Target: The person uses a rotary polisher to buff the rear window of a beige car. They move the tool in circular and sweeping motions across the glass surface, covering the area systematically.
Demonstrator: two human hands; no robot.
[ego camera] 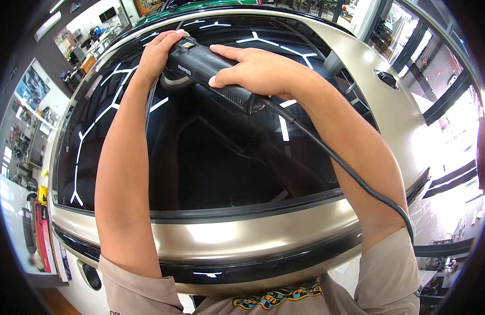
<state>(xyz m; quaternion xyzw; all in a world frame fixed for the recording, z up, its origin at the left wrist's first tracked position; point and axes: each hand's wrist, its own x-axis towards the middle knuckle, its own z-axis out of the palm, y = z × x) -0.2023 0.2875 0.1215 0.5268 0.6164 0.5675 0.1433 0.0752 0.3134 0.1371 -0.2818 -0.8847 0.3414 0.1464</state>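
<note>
A black Rupes polisher [209,71] is held with both hands over the large dark glass panel [234,173] of a satin gold car. My left hand [159,55] grips its head at the far end. My right hand [262,71] wraps over the rear of the body, with thumb and fingers along the casing. Below the head, the round pad [177,83] lies at the glass surface, partly hidden by the tool and my left hand. From the tool's rear end a black power cord [341,161] runs down along my right forearm to the sleeve.
Gold bodywork [258,234] and a glossy black strip [266,262] border the glass close to my body. A gold side panel [378,102] curves away on the right, beside framed glass doors [419,51]. Shop equipment [29,141] stands along the left. A green car [211,4] is behind.
</note>
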